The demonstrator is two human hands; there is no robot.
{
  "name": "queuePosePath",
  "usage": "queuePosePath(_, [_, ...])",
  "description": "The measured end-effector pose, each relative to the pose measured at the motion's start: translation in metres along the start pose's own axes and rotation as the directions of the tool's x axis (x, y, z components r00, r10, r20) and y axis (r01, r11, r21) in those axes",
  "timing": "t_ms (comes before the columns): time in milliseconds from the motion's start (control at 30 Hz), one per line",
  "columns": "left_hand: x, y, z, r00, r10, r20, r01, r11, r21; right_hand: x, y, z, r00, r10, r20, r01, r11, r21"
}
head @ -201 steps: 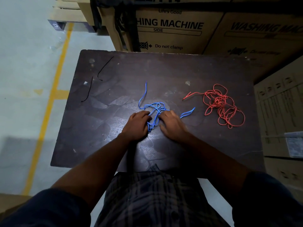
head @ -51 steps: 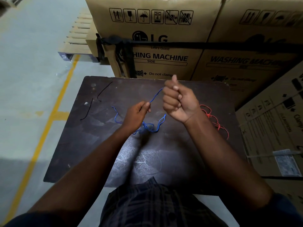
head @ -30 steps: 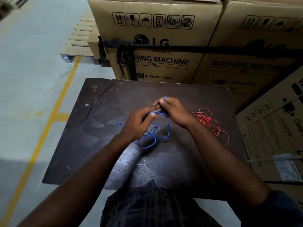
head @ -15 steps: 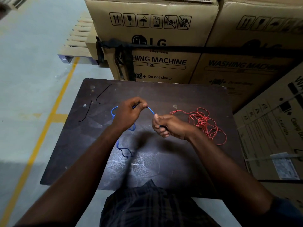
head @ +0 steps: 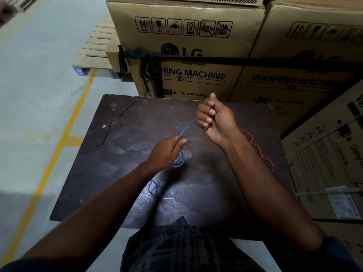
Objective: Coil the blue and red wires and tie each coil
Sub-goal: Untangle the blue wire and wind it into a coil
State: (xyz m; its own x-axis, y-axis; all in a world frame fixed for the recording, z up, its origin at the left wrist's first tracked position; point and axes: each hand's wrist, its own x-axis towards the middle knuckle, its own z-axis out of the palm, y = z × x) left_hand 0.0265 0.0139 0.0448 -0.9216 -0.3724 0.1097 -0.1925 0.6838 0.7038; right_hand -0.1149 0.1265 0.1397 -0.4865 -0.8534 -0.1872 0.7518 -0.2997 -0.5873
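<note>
- My left hand (head: pixel 167 152) is pinching the blue wire (head: pixel 185 128), slack loops dangling just below it over the table (head: pixel 117 173).
- From there the wire runs taut up into my right hand (head: pixel 215 122), a closed fist around it.
- The red wire (head: pixel 259 152) lies mostly hidden behind my right forearm.

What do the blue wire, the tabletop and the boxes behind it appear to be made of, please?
Blue wire: thin, flexible, glossy sheath, probably plastic-insulated; its core is hidden. Tabletop: dark, hard, worn sheen with pale scuffs; possibly laminate or coated board. Boxes: matte brown printed cardboard.
</note>
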Motion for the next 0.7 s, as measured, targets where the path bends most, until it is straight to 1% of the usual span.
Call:
queuePosePath(67, [-0.003,-0.002,0.001,0.999,0.048,0.015,-0.048,0.999,0.025,0.006,-0.002,-0.003,0.990,-0.081,-0.116,0.085,0.996,0.027])
queuePosePath(100, [-0.003,-0.001,0.002,0.997,0.072,0.025,-0.073,0.997,0.036,0.009,-0.001,-0.004,0.974,-0.125,-0.190,0.131,0.991,0.020])
queuePosePath(200, [-0.003,0.001,0.008,0.990,0.131,0.061,-0.136,0.987,0.082,0.018,0.008,-0.006,0.887,-0.244,-0.392,0.271,0.962,0.016])
queuePosePath(267, [-0.003,0.001,0.012,0.981,0.180,0.070,-0.188,0.975,0.122,0.026,0.013,-0.012,0.817,-0.326,-0.477,0.351,0.936,-0.038])
queuePosePath(300, [-0.003,0.002,0.012,0.977,0.200,0.071,-0.208,0.967,0.145,0.030,0.016,-0.017,0.787,-0.374,-0.491,0.365,0.924,-0.119])
queuePosePath(333, [-0.002,0.002,0.011,0.974,0.216,0.068,-0.225,0.959,0.170,0.032,0.019,-0.023,0.764,-0.425,-0.485,0.354,0.905,-0.235])
queuePosePath(367, [-0.001,0.001,0.009,0.971,0.229,0.065,-0.238,0.951,0.197,0.033,0.024,-0.030,0.758,-0.468,-0.454,0.318,0.873,-0.370])
queuePosePath(400, [-0.001,0.000,0.006,0.966,0.252,0.052,-0.258,0.941,0.220,0.033,0.029,-0.036,0.776,-0.487,-0.401,0.260,0.826,-0.499])
queuePosePath(433, [-0.002,-0.004,0.003,0.959,0.280,0.039,-0.281,0.929,0.239,0.030,0.035,-0.042,0.818,-0.467,-0.337,0.188,0.769,-0.611])
queuePosePath(467, [-0.002,-0.008,0.000,0.948,0.316,0.025,-0.312,0.915,0.257,0.026,0.041,-0.046,0.872,-0.408,-0.271,0.108,0.700,-0.706])
queuePosePath(533, [-0.002,-0.018,-0.005,0.929,0.370,0.015,-0.356,0.881,0.311,0.014,0.051,-0.050,0.967,-0.196,-0.163,-0.039,0.518,-0.855])
queuePosePath(567, [-0.001,-0.021,-0.007,0.922,0.387,0.012,-0.367,0.864,0.344,0.009,0.055,-0.050,0.989,-0.073,-0.132,-0.090,0.412,-0.906])
queuePosePath(600, [0.000,-0.025,-0.009,0.915,0.403,0.007,-0.378,0.851,0.363,0.004,0.057,-0.050,0.993,0.032,-0.114,-0.118,0.322,-0.939])
queuePosePath(633, [0.002,-0.027,-0.011,0.913,0.408,0.009,-0.382,0.847,0.370,0.002,0.057,-0.050,0.987,0.111,-0.112,-0.139,0.270,-0.953])
queuePosePath(700, [0.007,-0.032,-0.016,0.914,0.404,0.016,-0.379,0.843,0.381,-0.002,0.050,-0.048,0.964,0.228,-0.137,-0.194,0.250,-0.949])
